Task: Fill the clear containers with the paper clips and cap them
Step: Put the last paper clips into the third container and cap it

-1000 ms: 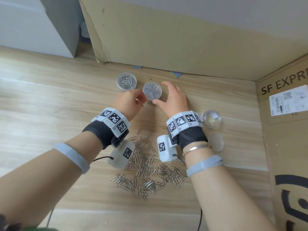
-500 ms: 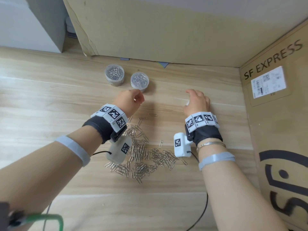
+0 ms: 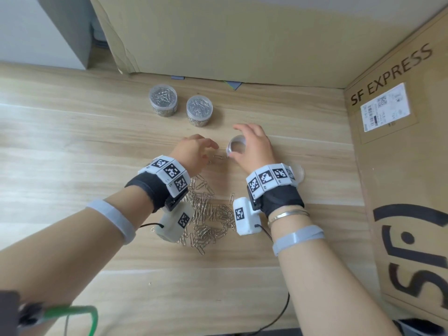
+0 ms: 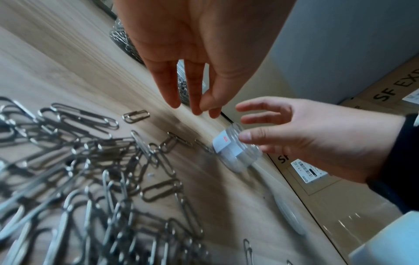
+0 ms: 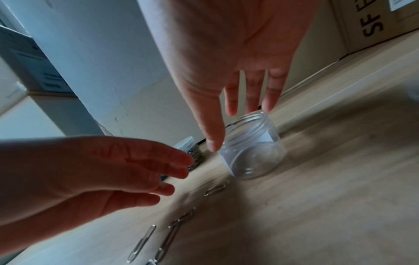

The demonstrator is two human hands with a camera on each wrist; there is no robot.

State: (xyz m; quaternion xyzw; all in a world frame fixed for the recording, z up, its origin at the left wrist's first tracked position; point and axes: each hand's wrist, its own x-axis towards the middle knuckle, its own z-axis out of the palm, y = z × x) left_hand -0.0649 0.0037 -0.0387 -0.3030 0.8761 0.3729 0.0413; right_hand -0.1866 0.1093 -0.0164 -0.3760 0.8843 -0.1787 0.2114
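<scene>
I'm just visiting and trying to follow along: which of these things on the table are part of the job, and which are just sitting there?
Part of the job:
- loose paper clips
- empty clear jar, held by the right hand
- left hand, open, beside it
- two filled, capped jars
- spare lid

Just lying about:
- SF Express carton
- big cardboard sheet
- wooden table
</scene>
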